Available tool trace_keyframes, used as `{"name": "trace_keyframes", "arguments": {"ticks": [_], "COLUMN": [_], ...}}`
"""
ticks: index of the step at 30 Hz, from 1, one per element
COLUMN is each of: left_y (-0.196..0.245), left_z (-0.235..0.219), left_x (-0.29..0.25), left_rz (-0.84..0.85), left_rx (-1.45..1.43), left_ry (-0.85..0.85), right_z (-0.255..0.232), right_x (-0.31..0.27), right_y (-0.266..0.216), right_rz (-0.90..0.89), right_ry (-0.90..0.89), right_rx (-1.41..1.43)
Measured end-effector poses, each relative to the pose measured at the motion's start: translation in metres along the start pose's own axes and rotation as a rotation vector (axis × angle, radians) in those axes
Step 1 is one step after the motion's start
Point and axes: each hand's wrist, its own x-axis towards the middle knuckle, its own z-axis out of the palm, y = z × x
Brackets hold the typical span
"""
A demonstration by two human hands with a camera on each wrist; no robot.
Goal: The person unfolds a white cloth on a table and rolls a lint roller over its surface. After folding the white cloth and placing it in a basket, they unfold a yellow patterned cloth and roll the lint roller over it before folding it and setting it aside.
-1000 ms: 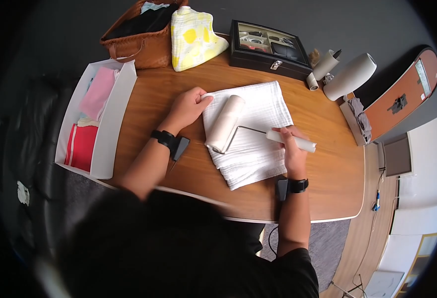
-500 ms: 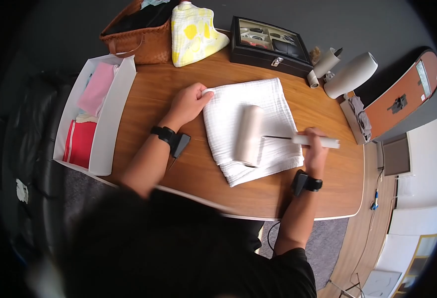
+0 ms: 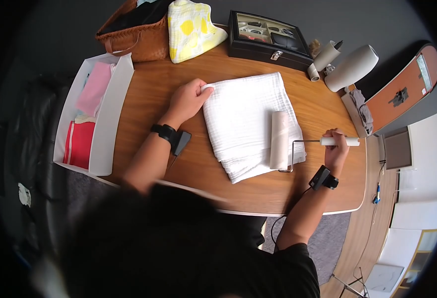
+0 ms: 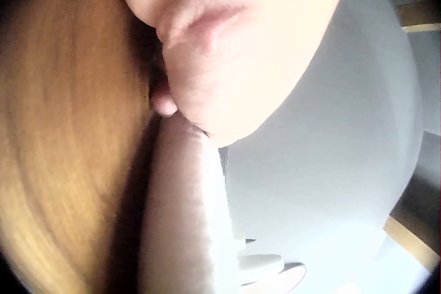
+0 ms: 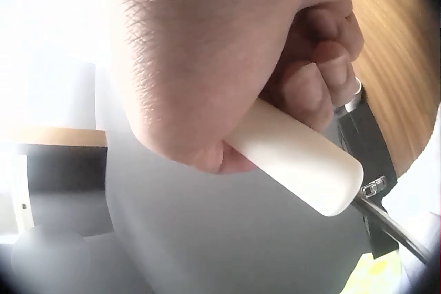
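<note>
A folded white cloth (image 3: 243,116) lies in the middle of the wooden table. My left hand (image 3: 186,102) pinches its far left corner between thumb and fingers; the left wrist view shows the thumb right on the cloth's edge (image 4: 182,211). My right hand (image 3: 336,149) grips the white handle (image 5: 296,156) of a lint roller (image 3: 279,140), its fingers curled round it. A bent metal rod joins handle and roller. The pale roller stands lengthwise over the cloth's right part, close to the right edge.
A white box (image 3: 109,114) with folded pink and red clothes stands on the left. Behind are a brown basket (image 3: 151,42), a yellow-patterned cloth (image 3: 191,32) and a black glasses case (image 3: 263,57). A white vase (image 3: 352,69) and a narrow box (image 3: 356,114) stand right.
My right hand has moved right, carrying the lint roller from the cloth's left part across to its right part. My left hand keeps its pinch on the corner.
</note>
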Motion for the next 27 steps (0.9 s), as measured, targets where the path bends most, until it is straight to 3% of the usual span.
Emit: {"name": "trace_keyframes", "arguments": {"ticks": [4,7,9,11,14,17,19,21,23,27], "left_y": [0.003,0.004,0.002,0.0,0.002,0.003,0.003,0.004,0.005,0.005], "left_z": [0.0,-0.001,0.0,0.002,0.001,0.001,0.0,0.001,0.0,0.001], "left_x": [-0.001,-0.002,-0.002,-0.002,-0.002,-0.002,-0.002,-0.003,-0.004,-0.002], "left_rz": [0.014,0.009,0.013,0.022,0.008,-0.005,0.003,0.019,0.01,0.003], "left_rx": [-0.016,0.0,0.0,-0.025,-0.026,-0.01,-0.004,-0.003,-0.009,0.006], "left_ry": [0.016,0.014,0.015,0.017,0.007,-0.006,0.001,0.022,0.018,0.015], "right_z": [0.019,0.073,0.098,0.104,0.094,0.058,0.013,-0.028,-0.031,-0.035], "right_x": [-0.002,-0.019,-0.029,-0.027,-0.025,-0.014,0.005,0.018,0.011,0.014], "right_y": [0.009,0.009,0.01,0.018,0.009,0.016,0.034,0.029,0.016,0.022], "right_rz": [0.067,0.124,0.088,0.056,0.103,0.088,-0.043,-0.151,-0.18,-0.176], "right_ry": [-0.07,-0.256,-0.477,-0.604,-0.53,-0.243,-0.1,-0.153,0.035,-0.049], "right_rx": [-0.037,-0.154,-0.151,-0.146,-0.157,-0.029,0.088,0.122,0.148,0.154]}}
